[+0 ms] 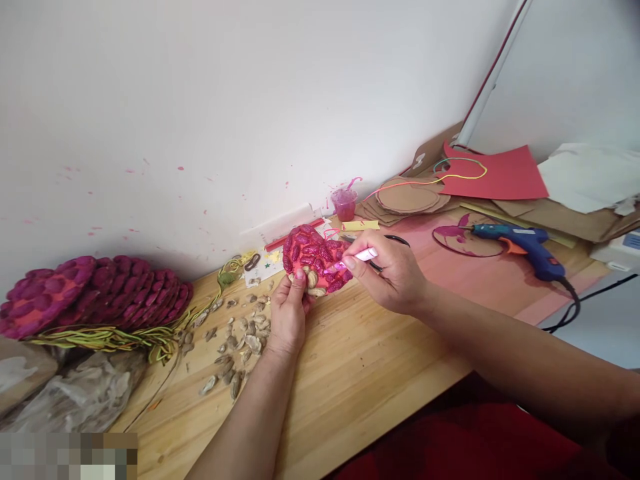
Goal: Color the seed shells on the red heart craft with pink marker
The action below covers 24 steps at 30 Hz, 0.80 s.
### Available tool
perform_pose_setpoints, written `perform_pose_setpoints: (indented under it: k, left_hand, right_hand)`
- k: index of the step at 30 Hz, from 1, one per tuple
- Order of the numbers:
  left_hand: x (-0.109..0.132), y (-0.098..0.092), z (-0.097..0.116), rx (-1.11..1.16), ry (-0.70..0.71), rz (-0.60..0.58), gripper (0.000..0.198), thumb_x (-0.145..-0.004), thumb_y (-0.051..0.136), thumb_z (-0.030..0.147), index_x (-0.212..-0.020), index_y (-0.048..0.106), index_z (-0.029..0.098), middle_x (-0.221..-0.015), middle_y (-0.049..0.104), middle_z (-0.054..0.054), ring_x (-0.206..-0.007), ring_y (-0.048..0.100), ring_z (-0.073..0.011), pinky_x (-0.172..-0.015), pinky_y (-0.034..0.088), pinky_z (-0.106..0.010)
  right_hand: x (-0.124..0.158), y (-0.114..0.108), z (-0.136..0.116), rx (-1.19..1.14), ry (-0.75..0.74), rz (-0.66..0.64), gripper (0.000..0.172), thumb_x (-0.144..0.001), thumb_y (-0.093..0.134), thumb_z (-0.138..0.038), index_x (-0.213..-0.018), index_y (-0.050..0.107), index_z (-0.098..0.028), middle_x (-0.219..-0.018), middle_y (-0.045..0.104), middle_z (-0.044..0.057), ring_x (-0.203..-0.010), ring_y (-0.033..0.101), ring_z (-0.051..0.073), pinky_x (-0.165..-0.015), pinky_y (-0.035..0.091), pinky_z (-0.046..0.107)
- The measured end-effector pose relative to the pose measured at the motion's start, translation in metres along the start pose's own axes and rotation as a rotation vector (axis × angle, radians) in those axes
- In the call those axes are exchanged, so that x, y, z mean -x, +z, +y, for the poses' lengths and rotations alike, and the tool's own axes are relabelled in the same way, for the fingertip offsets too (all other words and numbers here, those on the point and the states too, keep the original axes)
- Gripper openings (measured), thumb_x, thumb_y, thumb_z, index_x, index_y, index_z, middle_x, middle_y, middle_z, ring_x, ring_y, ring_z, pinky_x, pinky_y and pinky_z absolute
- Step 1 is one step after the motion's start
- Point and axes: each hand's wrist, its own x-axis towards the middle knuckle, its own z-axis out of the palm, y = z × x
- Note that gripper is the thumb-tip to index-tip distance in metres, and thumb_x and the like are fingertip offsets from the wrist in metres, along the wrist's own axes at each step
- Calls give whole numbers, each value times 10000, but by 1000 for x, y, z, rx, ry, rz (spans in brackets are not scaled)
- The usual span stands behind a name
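Observation:
My left hand (289, 313) grips a round disc (314, 257) covered with magenta-painted shells, thumb pressed on its lower edge, where a few shells are still plain beige. My right hand (390, 270) pinches a thin white brush (364, 255) with its pink tip touching the disc's right side. Both hands hover above the wooden table (350, 373).
Loose unpainted shells (240, 340) lie scattered left of my left hand. A row of finished magenta discs (95, 293) leans against the wall at left. A pink paint cup (345, 203), cardboard circles (407, 198), red paper (500, 175) and a blue glue gun (525, 245) sit at right.

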Motion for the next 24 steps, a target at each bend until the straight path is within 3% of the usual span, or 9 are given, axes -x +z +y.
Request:
perform_pose_setpoints:
  k: [8, 15, 24]
  left_hand:
    - [0, -2, -1, 3, 17, 1, 446, -670, 890, 522, -666, 616, 170, -584, 533, 45, -461, 377, -53, -402, 225, -190]
    - [-1, -3, -3, -4, 1, -10, 452, -675, 884, 523, -686, 616, 160, -598, 541, 44, -466, 362, -45, -412, 252, -178]
    - [-4, -7, -7, -55, 11, 14, 428, -735, 836, 540, -744, 630, 164, -658, 588, 28, -494, 392, -56, -432, 279, -190]
  right_hand:
    - [0, -1, 1, -47, 42, 1, 103, -952, 604, -235, -875, 540, -209, -700, 570, -35, -584, 497, 104, -574, 378, 257]
    - [0, -1, 3, -36, 86, 1, 85, -951, 594, -217, -882, 546, -207, -668, 555, -38, -571, 491, 105, -555, 373, 243]
    - [0, 2, 1, 11, -4, -27, 103, -937, 589, -203, -844, 543, -203, -655, 547, -39, -555, 470, 99, -554, 351, 254]
